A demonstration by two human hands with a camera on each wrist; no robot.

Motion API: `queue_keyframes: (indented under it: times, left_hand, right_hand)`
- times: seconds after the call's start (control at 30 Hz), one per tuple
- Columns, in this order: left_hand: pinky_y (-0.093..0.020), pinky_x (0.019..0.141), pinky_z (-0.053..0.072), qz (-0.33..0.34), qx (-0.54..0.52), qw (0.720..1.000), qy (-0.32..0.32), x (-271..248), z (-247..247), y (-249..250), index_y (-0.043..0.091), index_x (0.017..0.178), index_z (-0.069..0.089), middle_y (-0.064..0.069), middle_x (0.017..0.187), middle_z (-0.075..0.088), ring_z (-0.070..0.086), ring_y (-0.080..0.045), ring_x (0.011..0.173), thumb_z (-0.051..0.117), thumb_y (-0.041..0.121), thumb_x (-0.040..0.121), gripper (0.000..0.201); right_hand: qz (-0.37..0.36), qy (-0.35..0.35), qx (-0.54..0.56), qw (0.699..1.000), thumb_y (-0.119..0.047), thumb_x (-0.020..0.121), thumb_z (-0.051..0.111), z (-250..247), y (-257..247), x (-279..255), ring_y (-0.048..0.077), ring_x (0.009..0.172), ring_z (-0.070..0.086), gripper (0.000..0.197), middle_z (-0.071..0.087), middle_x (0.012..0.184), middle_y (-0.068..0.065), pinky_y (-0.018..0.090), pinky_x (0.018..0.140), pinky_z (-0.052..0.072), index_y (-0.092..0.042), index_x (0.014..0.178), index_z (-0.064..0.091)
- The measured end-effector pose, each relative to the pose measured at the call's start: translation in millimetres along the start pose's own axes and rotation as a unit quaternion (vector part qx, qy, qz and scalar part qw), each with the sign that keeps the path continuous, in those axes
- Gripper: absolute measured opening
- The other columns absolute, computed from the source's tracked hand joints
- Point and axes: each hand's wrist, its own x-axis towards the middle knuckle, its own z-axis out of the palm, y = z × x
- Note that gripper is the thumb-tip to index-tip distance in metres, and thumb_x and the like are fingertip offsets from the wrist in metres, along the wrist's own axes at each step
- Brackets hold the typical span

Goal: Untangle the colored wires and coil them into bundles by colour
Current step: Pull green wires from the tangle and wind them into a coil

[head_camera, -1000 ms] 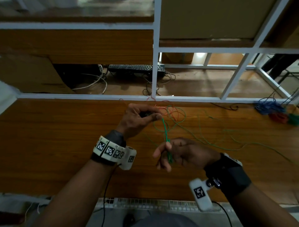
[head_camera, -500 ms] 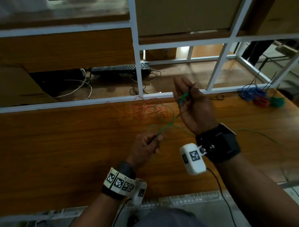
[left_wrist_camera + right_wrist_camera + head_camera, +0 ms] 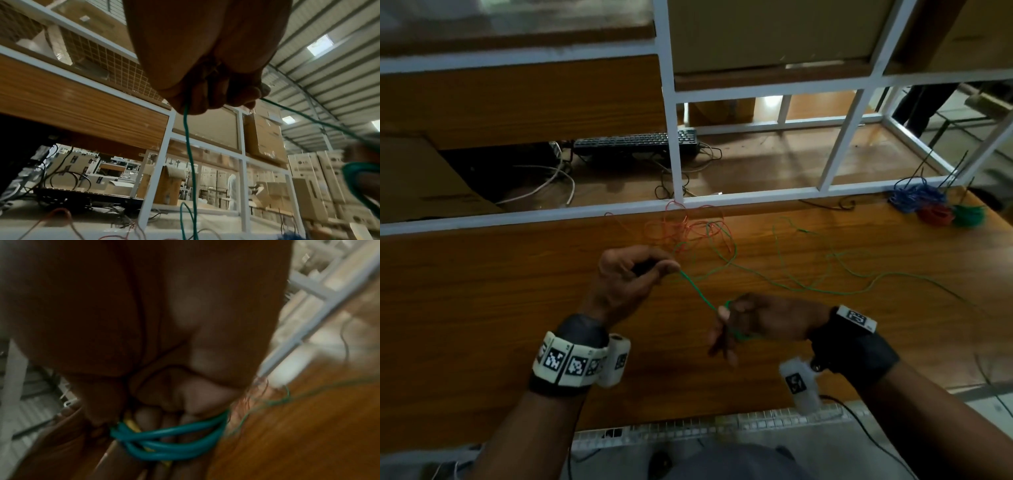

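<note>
The right hand (image 3: 763, 322) has loops of green wire (image 3: 697, 291) wound round its fingers (image 3: 185, 423). The left hand (image 3: 633, 274) pinches the same wire, a bit farther and to the left. The wire runs tight between them, slanting. Its loose rest trails far and right over the table (image 3: 482, 291), crossing the red wire (image 3: 688, 229).

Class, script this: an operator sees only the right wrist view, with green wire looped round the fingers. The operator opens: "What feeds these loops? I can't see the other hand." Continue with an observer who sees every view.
Observer: The left hand pinches the green wire, which runs straight to the right hand.
Operator: Is the rest of it free?
Observer: No. Farther back it crosses a red wire tangle by the white frame.
Operator: Any bundles done?
Observer: A blue bundle, a red bundle and a green bundle sit at the far right corner of the table.
</note>
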Motion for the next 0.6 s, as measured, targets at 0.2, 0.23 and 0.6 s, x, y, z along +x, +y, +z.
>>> queue_keyframes:
  times: [0.2,0.23,0.6]
  left_hand:
    - [-0.024,0.060,0.050,-0.059,-0.161,0.985,0.010,26,24,-10,0.006,0.092,0.072,-0.007,0.085,0.071,0.060,-0.013,0.071,0.066,0.026,0.089,0.021]
    - [-0.028,0.066,0.053,-0.107,-0.192,0.975,0.015,24,34,-18,0.011,0.090,0.074,-0.008,0.086,0.071,0.061,-0.016,0.075,0.070,0.025,0.088,0.016]
    - [-0.023,0.043,0.027,-0.284,-0.315,0.904,0.058,-26,100,-13,0.019,0.095,0.078,0.008,0.049,0.044,0.037,-0.006,0.043,0.067,0.021,0.091,0.011]
  right_hand:
    - [-0.178,-0.153,0.280,0.931,-0.027,0.106,0.039,19,-41,4,0.032,0.114,0.065,0.035,0.075,0.094,0.012,0.058,0.110,0.035,-0.002,0.112,0.063]
    - [-0.210,-0.153,0.324,0.910,-0.028,0.105,0.045,18,-49,6,0.031,0.116,0.065,0.032,0.076,0.095,0.012,0.054,0.109,0.036,-0.004,0.113,0.064]
    - [-0.403,0.312,0.543,0.667,-0.021,0.110,0.035,-39,-80,14,0.024,0.136,0.055,0.032,0.065,0.137,0.012,0.041,0.124,0.031,-0.006,0.125,0.059]
